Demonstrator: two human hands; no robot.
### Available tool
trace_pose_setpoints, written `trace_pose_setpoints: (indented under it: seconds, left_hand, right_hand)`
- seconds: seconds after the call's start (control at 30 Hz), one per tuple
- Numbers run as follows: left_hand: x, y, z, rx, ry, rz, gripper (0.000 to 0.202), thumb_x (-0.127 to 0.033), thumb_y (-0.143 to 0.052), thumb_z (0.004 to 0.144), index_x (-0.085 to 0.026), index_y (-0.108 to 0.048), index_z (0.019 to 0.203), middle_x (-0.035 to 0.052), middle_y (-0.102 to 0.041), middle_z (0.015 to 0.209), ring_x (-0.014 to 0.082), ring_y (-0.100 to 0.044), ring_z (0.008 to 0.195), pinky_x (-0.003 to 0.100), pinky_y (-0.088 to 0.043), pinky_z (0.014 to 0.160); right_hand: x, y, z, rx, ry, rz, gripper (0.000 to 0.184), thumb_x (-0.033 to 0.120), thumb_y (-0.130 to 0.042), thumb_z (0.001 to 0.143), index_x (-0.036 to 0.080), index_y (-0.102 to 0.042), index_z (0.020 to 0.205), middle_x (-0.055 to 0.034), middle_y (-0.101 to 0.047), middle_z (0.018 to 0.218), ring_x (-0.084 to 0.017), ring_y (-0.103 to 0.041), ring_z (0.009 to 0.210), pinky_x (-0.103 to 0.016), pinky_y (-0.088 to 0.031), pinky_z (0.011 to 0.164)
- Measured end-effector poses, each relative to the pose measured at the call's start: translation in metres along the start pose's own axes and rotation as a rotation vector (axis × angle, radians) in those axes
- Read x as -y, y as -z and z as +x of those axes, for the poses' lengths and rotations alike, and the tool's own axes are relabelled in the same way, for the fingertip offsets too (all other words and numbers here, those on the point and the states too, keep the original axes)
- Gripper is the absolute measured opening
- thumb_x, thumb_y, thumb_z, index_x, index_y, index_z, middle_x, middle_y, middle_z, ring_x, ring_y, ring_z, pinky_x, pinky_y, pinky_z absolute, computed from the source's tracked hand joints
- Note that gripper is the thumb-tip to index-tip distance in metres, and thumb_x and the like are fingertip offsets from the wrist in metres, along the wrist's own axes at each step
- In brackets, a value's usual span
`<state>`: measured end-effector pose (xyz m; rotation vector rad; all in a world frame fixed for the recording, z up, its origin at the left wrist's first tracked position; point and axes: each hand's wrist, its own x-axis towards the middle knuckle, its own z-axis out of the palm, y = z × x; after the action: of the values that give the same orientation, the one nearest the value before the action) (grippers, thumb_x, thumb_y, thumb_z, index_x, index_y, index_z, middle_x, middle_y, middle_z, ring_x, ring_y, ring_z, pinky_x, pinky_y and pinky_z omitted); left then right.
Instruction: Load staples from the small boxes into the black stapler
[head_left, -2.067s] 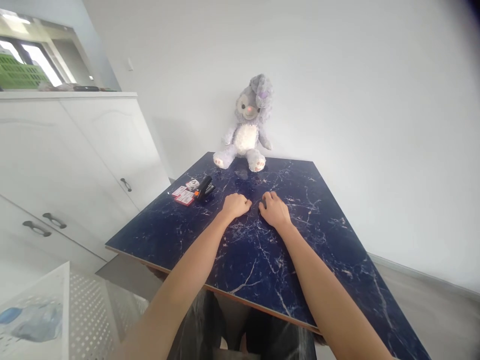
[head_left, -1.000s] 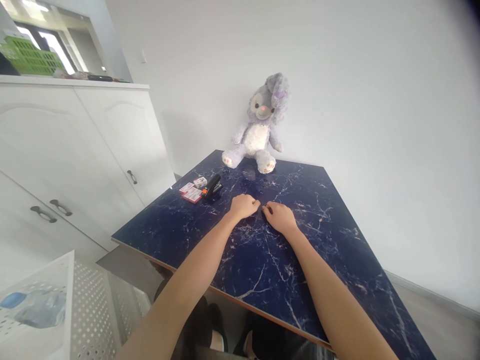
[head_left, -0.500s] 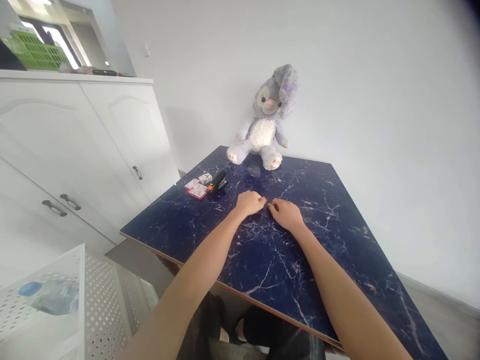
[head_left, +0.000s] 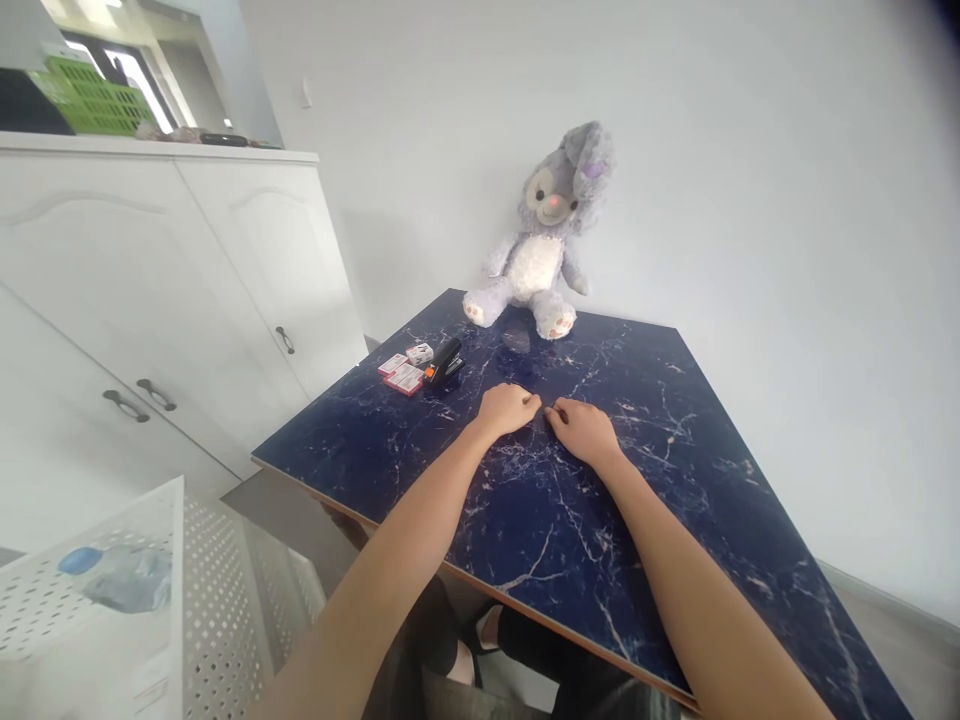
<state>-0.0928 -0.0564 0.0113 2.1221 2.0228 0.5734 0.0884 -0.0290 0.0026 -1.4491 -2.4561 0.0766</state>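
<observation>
My left hand (head_left: 508,408) rests on the dark blue marbled table (head_left: 517,540), fingers curled into a loose fist. Just to its right lies my right hand (head_left: 583,428), curled the same way, with a small gap between the two. Nothing shows in either hand. Beyond my left hand, to the left, a black stapler (head_left: 444,362) with an orange mark sits on the table. Beside the stapler are several small red-and-white boxes (head_left: 403,377) and a small white box (head_left: 420,353).
A grey plush rabbit (head_left: 536,265) sits at the table's back edge against the wall. White cabinets (head_left: 225,260) stand on the left, with a green basket (head_left: 97,100) on top. At lower left, a white perforated basket (head_left: 217,580) holds a clear bottle (head_left: 131,580) with a blue cap.
The whole view has shifted slightly, so things appear a little further right. My hands keep their pose and place on the table, and the objects have stayed put.
</observation>
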Motion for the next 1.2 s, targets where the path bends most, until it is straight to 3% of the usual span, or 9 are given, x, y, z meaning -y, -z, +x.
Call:
trace_pose_setpoints:
  seconds: [0.4,0.7,1.03,1.13,1.2]
  left_hand:
    - [-0.001,-0.005,0.001,-0.006,-0.015,-0.018,0.049,-0.043,-0.044,0.101,-0.023,-0.077,0.071,0.0095,-0.074,0.076,0.0253,-0.071,0.081,0.034,-0.049,0.078]
    - [-0.004,-0.005,0.004,-0.014,0.001,0.005,0.045,-0.043,-0.047,0.099,-0.023,-0.078,0.073,0.0097,-0.076,0.082,0.0261,-0.071,0.085,0.035,-0.05,0.082]
    - [-0.01,-0.003,-0.001,-0.043,-0.028,-0.016,0.051,-0.045,-0.043,0.101,-0.022,-0.071,0.066,0.0076,-0.071,0.072,0.0222,-0.067,0.073,0.031,-0.047,0.073]
    - [-0.001,0.016,-0.013,-0.171,-0.063,-0.026,0.059,-0.05,-0.029,0.106,-0.021,-0.069,0.073,0.0082,-0.07,0.077,0.0204,-0.065,0.077,0.031,-0.047,0.08]
    - [0.025,0.039,-0.026,-0.373,-0.067,0.01,0.06,-0.05,-0.026,0.107,-0.021,-0.067,0.074,0.0092,-0.07,0.08,0.0207,-0.064,0.083,0.032,-0.046,0.089]
  right_hand:
    - [-0.002,-0.002,0.0,-0.001,0.011,-0.008,0.03,0.039,-0.046,0.103,0.022,-0.065,0.086,-0.0045,-0.074,0.09,-0.02,-0.064,0.079,-0.028,-0.032,0.066]
    - [0.0,0.001,-0.002,-0.012,0.018,-0.011,0.03,0.038,-0.045,0.103,0.022,-0.065,0.085,-0.0052,-0.075,0.091,-0.02,-0.065,0.078,-0.029,-0.031,0.065]
    - [-0.001,-0.001,-0.002,-0.006,0.015,0.013,0.029,0.039,-0.046,0.103,0.023,-0.067,0.091,-0.0055,-0.075,0.096,-0.021,-0.066,0.082,-0.029,-0.035,0.068]
    - [-0.001,0.0,-0.002,-0.006,0.017,0.01,0.03,0.04,-0.046,0.103,0.023,-0.067,0.09,-0.0053,-0.074,0.092,-0.021,-0.066,0.081,-0.029,-0.034,0.067]
    - [0.0,0.002,-0.003,-0.002,0.013,0.003,0.031,0.04,-0.045,0.103,0.023,-0.066,0.088,-0.0052,-0.074,0.089,-0.021,-0.066,0.078,-0.029,-0.034,0.066]
